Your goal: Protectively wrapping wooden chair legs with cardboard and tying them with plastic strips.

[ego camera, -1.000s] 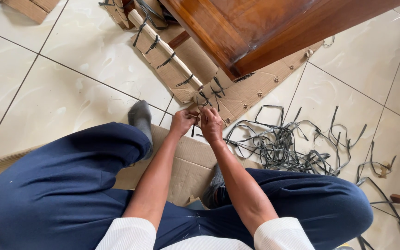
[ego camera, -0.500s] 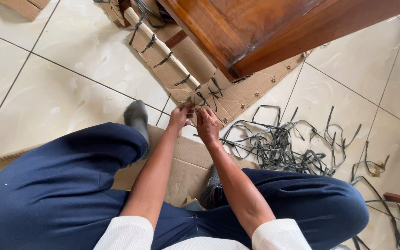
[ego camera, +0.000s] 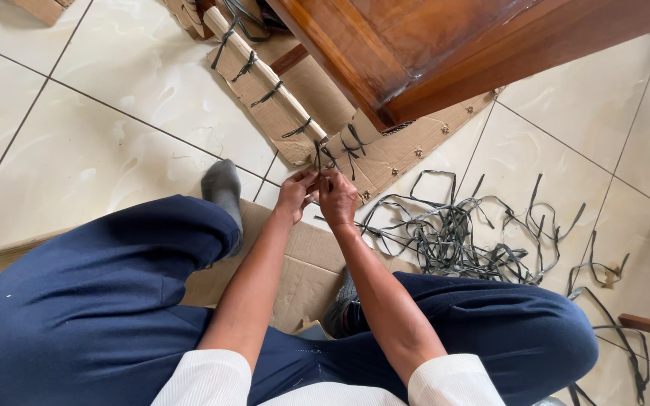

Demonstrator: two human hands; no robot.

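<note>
Pale tiled floor [ego camera: 84, 150] fills the view, with a polished wooden furniture piece [ego camera: 430, 45] at twelve o'clock resting on flat cardboard sheets [ego camera: 408, 146]. The person sits on more cardboard, knees in dark blue trousers spread wide, so the work lies between them. A loose tangle of cut black straps [ego camera: 460, 240] lies at three o'clock, near the right knee. At centre, the left hand [ego camera: 296, 192] and right hand [ego camera: 338, 197] meet, fingers pinched together on a black strap [ego camera: 323, 159] threaded through the cardboard edge, seemingly pulling it taut to bind the wrapping.
</note>
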